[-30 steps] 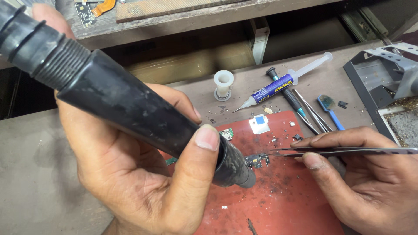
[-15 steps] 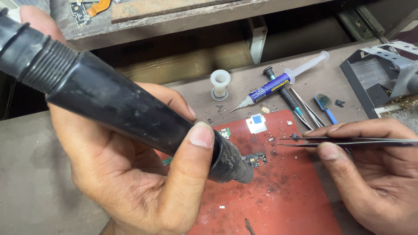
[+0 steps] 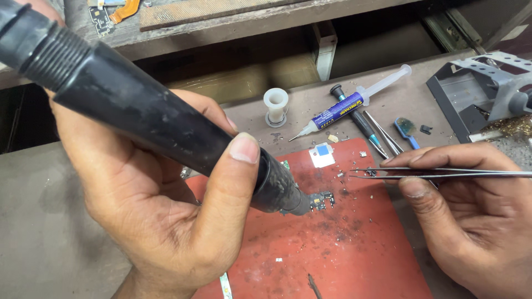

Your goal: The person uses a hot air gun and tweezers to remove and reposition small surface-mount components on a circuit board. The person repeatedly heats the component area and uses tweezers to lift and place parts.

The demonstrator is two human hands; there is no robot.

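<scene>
Right hand (image 3: 471, 221) has drawn the tweezers (image 3: 438, 174) off the circuit board (image 3: 321, 200).

We count two hands: left hand (image 3: 160, 216), right hand (image 3: 471, 221). One black hot-air handpiece (image 3: 138, 113), one pair of tweezers (image 3: 438, 174). One red mat (image 3: 332, 249) with one small circuit board (image 3: 321, 200) on it and one white-and-blue square piece (image 3: 322, 155). One syringe (image 3: 349, 105), one small white spool (image 3: 276, 105), one black-handled screwdriver (image 3: 354, 116), one blue-handled brush (image 3: 407, 130). One grey metal stand (image 3: 471, 88) at the right. One orange flex strip (image 3: 124, 8) on the upper shelf. Small loose chips on the mat: too many and too small to count.
</scene>
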